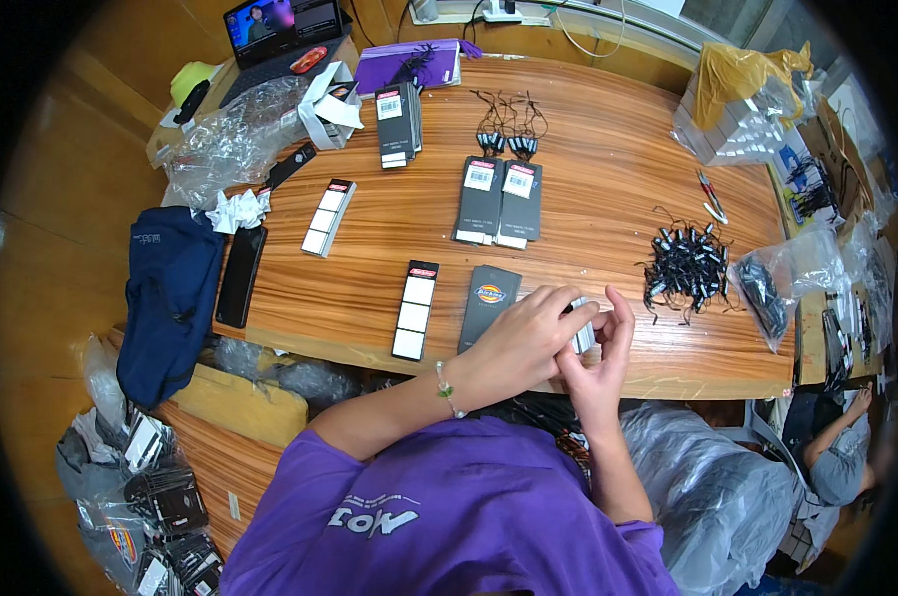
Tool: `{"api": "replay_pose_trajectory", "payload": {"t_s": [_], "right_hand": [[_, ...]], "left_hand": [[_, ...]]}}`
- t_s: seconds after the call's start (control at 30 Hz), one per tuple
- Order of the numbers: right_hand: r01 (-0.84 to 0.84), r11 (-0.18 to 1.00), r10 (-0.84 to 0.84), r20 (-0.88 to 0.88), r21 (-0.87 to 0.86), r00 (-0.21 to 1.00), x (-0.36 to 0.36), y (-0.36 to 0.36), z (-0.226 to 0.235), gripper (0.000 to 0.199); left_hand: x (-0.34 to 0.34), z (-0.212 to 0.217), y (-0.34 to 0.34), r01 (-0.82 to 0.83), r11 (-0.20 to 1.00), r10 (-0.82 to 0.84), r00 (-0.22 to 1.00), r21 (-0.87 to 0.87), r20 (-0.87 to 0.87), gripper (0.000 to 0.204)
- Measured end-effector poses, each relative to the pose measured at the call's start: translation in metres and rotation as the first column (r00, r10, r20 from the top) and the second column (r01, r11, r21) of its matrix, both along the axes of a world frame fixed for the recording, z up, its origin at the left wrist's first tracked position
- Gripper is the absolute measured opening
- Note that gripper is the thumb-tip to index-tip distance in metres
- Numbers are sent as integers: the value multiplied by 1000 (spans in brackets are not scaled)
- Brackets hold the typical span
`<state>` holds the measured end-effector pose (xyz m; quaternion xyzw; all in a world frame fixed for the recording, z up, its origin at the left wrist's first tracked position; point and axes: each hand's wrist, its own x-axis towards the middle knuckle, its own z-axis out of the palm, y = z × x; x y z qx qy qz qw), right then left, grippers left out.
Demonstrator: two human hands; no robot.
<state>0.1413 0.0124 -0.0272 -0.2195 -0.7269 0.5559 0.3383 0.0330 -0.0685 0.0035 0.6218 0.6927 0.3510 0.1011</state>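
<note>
My left hand (533,333), with a beaded bracelet at the wrist, is closed with bent fingers over a small stack of pale cards (583,330). My right hand (602,363) grips the same stack from the other side, thumb below and fingers raised around it. Much of the stack is hidden by the fingers. Partly under my left forearm lies a dark grey hang tag (490,298) with an oval emblem. To its left is a dark strip with white labels (414,310). Beyond stand two stacks of grey tags (479,204) with stickers and black cords.
A heap of black tag cords (687,268) lies right of my hands, near red-handled snips (711,197) and a clear bag (782,283). Leftward are a label stack (328,219), a black phone-like slab (240,278) and a navy bag (171,298). Another person's arm (834,427) shows far right.
</note>
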Motion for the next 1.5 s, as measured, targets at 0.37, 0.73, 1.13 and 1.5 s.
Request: {"api": "replay_pose_trajectory", "payload": {"t_s": [0.37,0.73,1.13,1.5], "right_hand": [[-66,951,-13,253,301,967,19,48,-2,30],[-86,964,31,216,250,976,32,82,-22,14],[-51,988,21,200,145,980,29,80,-25,15],[-298,838,80,437,458,896,-25,60,7,37]], "left_hand": [[-33,-6,22,83,961,-62,994,-263,86,38],[-20,-8,46,67,884,-182,961,-463,-209,45],[-66,38,-13,-138,934,161,986,-329,46,83],[-79,-11,-51,-296,914,224,938,-277,-264,73]]}}
